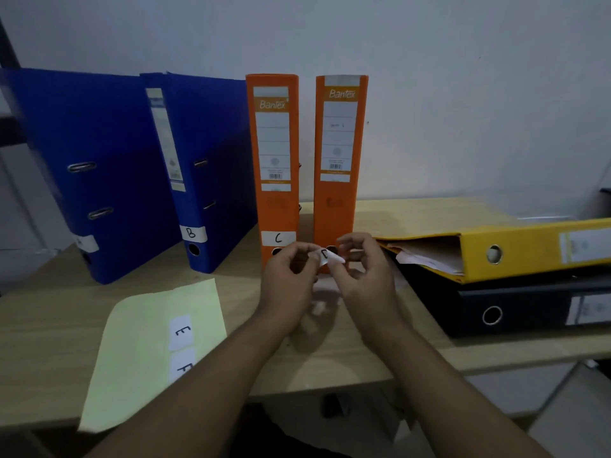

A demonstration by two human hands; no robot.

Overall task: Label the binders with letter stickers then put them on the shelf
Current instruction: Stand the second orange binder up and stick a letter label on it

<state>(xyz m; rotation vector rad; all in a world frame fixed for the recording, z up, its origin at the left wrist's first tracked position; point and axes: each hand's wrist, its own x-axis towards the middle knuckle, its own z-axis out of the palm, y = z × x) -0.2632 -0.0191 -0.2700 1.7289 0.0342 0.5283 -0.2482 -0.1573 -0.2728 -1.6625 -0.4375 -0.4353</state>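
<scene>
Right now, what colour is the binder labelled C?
Orange; the binder labelled C shows best in the head view.

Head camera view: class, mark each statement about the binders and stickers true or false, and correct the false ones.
1. The left orange binder carries a C sticker. True.
2. The yellow binder stands upright. False: it lies flat on the black binder.
3. The left hand and right hand both pinch the D sticker. True.
4. The sticker sheet shows A and B stickers. False: it shows an E sticker and an F sticker.
</scene>
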